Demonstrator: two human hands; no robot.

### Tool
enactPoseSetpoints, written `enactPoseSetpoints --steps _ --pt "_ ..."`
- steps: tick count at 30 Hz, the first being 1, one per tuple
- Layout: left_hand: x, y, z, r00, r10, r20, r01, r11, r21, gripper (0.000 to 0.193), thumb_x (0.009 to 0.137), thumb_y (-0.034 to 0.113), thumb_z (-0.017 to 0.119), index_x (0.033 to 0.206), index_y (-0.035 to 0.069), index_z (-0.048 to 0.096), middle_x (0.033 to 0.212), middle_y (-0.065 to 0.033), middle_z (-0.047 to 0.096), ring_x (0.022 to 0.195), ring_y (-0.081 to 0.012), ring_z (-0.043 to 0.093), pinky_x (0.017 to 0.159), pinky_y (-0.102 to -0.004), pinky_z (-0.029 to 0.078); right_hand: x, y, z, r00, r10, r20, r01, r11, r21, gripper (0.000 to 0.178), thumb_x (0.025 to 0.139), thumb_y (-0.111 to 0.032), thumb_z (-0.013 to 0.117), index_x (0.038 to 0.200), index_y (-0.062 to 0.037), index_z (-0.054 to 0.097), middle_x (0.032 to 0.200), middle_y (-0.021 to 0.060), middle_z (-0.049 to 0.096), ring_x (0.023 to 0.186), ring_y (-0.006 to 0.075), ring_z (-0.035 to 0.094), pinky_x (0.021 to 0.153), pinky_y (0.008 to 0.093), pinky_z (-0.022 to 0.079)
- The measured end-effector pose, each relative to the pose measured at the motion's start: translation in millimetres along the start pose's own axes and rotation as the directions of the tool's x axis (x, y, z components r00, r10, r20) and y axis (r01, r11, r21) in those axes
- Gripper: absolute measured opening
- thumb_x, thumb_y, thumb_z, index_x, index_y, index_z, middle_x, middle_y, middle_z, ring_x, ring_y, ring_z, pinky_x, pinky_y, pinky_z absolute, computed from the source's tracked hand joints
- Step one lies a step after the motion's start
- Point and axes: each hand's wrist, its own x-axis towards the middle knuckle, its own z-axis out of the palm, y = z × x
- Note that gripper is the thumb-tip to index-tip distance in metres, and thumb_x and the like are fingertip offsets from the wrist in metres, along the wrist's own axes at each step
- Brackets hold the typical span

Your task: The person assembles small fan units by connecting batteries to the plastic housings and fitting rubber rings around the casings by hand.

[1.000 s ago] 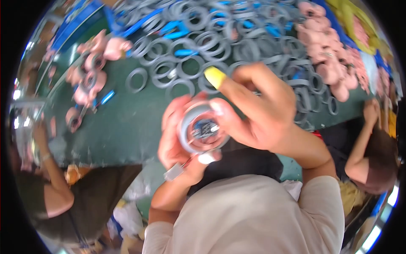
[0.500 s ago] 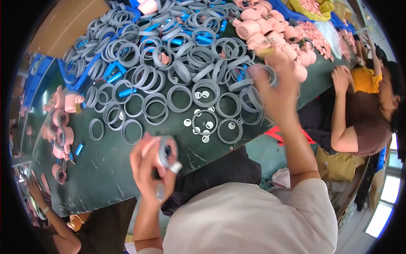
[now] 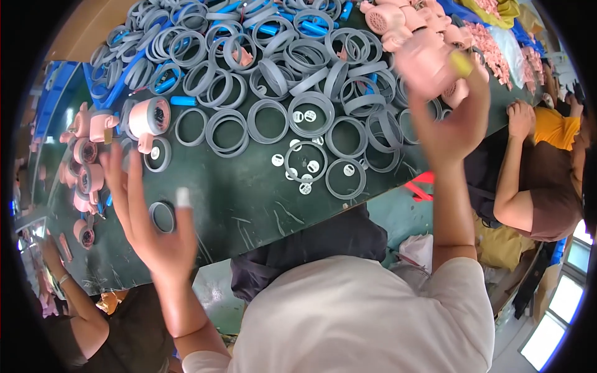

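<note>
Work partly complete: pink unit (image 3: 142, 119) with gray rim (image 3: 151, 118) resting at left.
Judged by layout, this unit and the left-side cluster (image 3: 92, 177) are done; the far-right heap of housings (image 3: 380, 20) and loose gray rings (image 3: 274, 76) are left. Unit: rounded pink body, dark grille inside the rim, stub toward the near side. Left hand (image 3: 155, 250): empty, fingers spread, just near of the unit. Right hand (image 3: 454, 124): at a blurred housing (image 3: 425, 68), far right; grip cannot be told.

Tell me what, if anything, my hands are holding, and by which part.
The left hand holds nothing. The right hand seems to hold a pink housing; blur hides exactly where it grips.
</note>
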Motion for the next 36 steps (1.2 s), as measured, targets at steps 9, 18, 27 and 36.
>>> enactPoseSetpoints --steps 9,18,27,36 --pt "-58.6 40.5 48.2 0.869 -0.323 0.374 0.418 0.078 -0.905 0.088 0.064 0.038 0.082 0.13 0.005 0.035 0.128 -0.0246 0.043 0.114 -0.034 0.051 0.094 -0.0433 0.043 -59.5 -106.3 -8.0 0.833 -0.343 0.434 -0.068 0.715 0.695 0.027 0.076 -0.012 0.066 0.102 -0.0061 0.062 0.122 0.0125 0.056 0.115 0.0323 0.052 0.094 0.044 0.042" --pt "-58.9 10.5 50.5 0.91 -0.295 0.292 0.407 0.498 -0.765 0.082 0.061 -0.012 0.055 0.135 0.005 0.023 0.13 -0.0157 0.03 0.119 -0.0303 0.044 0.093 -0.0361 0.045 -67.7 -76.9 -24.0 0.644 -0.038 0.764 -0.326 0.89 0.319 0.033 0.065 -0.008 0.076 0.093 0.0023 0.062 0.088 0.0132 0.061 0.078 0.0292 0.058 0.07 0.0371 0.049" --pt "-27.8 25.0 46.5 0.795 -0.384 0.47 0.495 -0.039 -0.868 0.072 0.075 -0.012 0.055 0.138 0.004 0.024 0.123 -0.0076 0.046 0.109 -0.019 0.054 0.083 -0.0333 0.054 4.9 -68.2 19.3 0.745 0.328 0.581 -0.632 0.625 0.458 0.02 0.089 -0.002 0.052 0.106 0.0055 0.057 0.083 0.0092 0.054 0.064 0.0102 0.052 0.054 0.0212 0.041" --pt "-24.6 30.5 47.1 0.926 -0.253 0.28 0.218 -0.246 -0.944 0.098 0.063 -0.015 0.07 0.143 0.004 0.017 0.135 -0.0126 0.04 0.12 -0.022 0.047 0.098 -0.0371 0.044 24.1 -124.9 85.8 0.952 -0.115 0.284 -0.126 0.697 0.706 0.028 0.07 -0.007 0.072 0.096 0.0011 0.066 0.068 0.0067 0.054 0.052 0.0151 0.05 0.044 0.0252 0.039"
